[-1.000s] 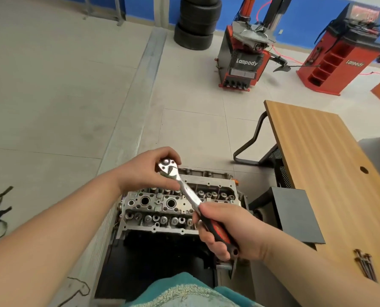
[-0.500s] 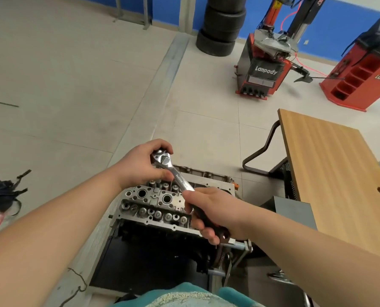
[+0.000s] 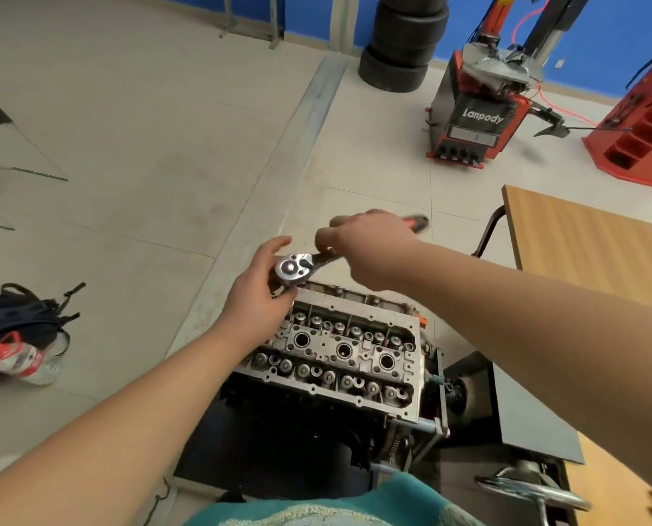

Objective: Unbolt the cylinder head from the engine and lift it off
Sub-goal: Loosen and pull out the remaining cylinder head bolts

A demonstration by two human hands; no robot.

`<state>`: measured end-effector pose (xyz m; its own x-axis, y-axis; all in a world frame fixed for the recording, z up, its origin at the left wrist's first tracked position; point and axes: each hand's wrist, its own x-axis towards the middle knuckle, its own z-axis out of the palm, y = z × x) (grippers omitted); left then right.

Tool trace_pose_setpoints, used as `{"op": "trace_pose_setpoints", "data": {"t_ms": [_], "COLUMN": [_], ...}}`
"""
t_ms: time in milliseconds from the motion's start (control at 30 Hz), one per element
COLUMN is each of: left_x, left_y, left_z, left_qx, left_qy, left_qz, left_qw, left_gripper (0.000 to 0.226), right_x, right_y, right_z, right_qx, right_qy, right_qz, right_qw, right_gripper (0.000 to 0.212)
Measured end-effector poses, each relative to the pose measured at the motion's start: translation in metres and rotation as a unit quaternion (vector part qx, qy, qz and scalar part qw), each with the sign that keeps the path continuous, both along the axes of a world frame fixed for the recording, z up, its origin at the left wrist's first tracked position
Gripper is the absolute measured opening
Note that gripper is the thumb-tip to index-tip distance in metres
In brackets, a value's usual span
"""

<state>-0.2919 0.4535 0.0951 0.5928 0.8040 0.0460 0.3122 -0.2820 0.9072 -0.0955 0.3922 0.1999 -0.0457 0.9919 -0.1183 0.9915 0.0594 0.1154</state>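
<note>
While my left hand [image 3: 256, 294] cupped the ratchet wrench [image 3: 298, 265] head to steady it, my right hand [image 3: 370, 248] held its handle; the cylinder head [image 3: 339, 351] sat bolted at frame centre.

- The cylinder head [image 3: 339, 351] sits on top of the engine [image 3: 309, 423], low in the middle of the floor [image 3: 146, 119]
- The ratchet wrench [image 3: 298, 265] is above the head's far left corner, its handle running off to the right
- The left hand [image 3: 258, 294] grips the ratchet's head; the right hand [image 3: 370, 248] grips the handle, just right of the left
- A table [image 3: 590, 252] stands right of the engine
- A tyre stack [image 3: 404, 39] and tyre changer [image 3: 480, 108] stand far behind, the stack to the left
- A bag [image 3: 17, 324] lies on the floor at far left
</note>
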Motion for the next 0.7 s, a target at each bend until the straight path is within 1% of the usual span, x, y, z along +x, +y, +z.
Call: {"op": "trace_pose_setpoints", "data": {"t_ms": [67, 133, 167, 233, 267, 300, 367, 433, 467, 500, 567, 633, 700], "left_x": [-0.005, -0.006, -0.006, -0.006, -0.006, -0.005, -0.003, -0.002, -0.003, -0.005, -0.010, -0.013, -0.010], "left_y": [0.007, 0.015, 0.019, 0.025, 0.027, 0.028, 0.030, 0.033, 0.035, 0.039, 0.046, 0.051, 0.053], "left_z": [-0.002, -0.003, -0.003, -0.005, -0.006, -0.006, -0.008, -0.012, -0.015, -0.018, -0.023, -0.026, -0.029], "left_qx": [-0.030, -0.047, -0.050, -0.061, -0.066, -0.067, -0.055, -0.055, -0.063, -0.070, -0.081, -0.097, -0.081], "left_qy": [-0.006, 0.014, 0.025, 0.029, 0.023, 0.013, -0.004, -0.013, -0.015, -0.011, 0.012, 0.039, 0.059], "left_qz": [0.002, -0.006, -0.018, -0.049, -0.060, -0.070, -0.082, -0.075, -0.073, -0.077, -0.104, -0.133, -0.143], "left_qw": [1.000, 0.999, 0.998, 0.996, 0.996, 0.995, 0.995, 0.996, 0.995, 0.995, 0.991, 0.986, 0.985], "left_gripper": [0.077, 0.072, 0.066, 0.055, 0.053, 0.053, 0.054, 0.052, 0.049, 0.045, 0.036, 0.032, 0.035], "right_x": [-0.018, -0.031, -0.034, -0.037, -0.039, -0.041, -0.046, -0.053, -0.058, -0.063, -0.067, -0.062, -0.052], "right_y": [0.012, 0.020, 0.023, 0.025, 0.024, 0.024, 0.021, 0.020, 0.020, 0.021, 0.025, 0.029, 0.036], "right_z": [-0.009, -0.016, -0.017, -0.016, -0.015, -0.015, -0.016, -0.018, -0.020, -0.020, -0.016, -0.009, 0.000], "right_qx": [0.010, -0.009, -0.016, -0.022, -0.029, -0.044, -0.085, -0.096, -0.095, -0.093, -0.090, -0.095, -0.107], "right_qy": [-0.009, -0.012, -0.008, -0.013, -0.013, 0.006, 0.088, 0.148, 0.155, 0.144, 0.078, 0.031, 0.032], "right_qz": [0.049, 0.097, 0.101, 0.066, 0.031, -0.015, -0.109, -0.155, -0.160, -0.150, -0.092, -0.010, 0.047], "right_qw": [0.999, 0.995, 0.995, 0.998, 0.999, 0.999, 0.987, 0.972, 0.970, 0.974, 0.989, 0.995, 0.993], "right_gripper": [0.050, 0.050, 0.050, 0.045, 0.041, 0.036, 0.027, 0.029, 0.029, 0.027, 0.023, 0.039, 0.046]}}
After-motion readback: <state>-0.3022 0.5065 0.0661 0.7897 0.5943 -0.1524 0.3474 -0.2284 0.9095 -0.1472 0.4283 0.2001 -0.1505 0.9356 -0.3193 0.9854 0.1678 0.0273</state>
